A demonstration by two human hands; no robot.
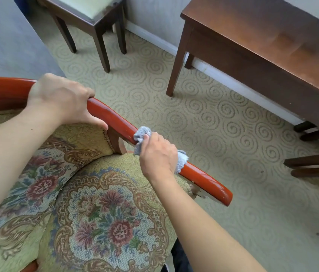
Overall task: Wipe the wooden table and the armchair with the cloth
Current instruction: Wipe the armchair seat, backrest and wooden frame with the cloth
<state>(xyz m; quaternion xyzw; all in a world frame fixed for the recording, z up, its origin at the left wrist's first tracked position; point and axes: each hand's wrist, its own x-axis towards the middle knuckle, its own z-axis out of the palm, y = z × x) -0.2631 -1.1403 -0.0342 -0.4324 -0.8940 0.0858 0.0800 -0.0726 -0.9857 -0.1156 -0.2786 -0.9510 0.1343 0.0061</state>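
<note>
On armchair (96, 209) armrest (115, 122): left hand (60, 99) grips rail, right hand (157, 154) clutches cloth (142, 133) (bunched).

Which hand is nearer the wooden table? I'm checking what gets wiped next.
The right hand, holding the cloth on the armchair's armrest, is nearer the wooden table. The left hand grips the rail farther away.

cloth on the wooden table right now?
No, the right hand holds the cloth against the armchair's red armrest, apart from the wooden table.
</note>
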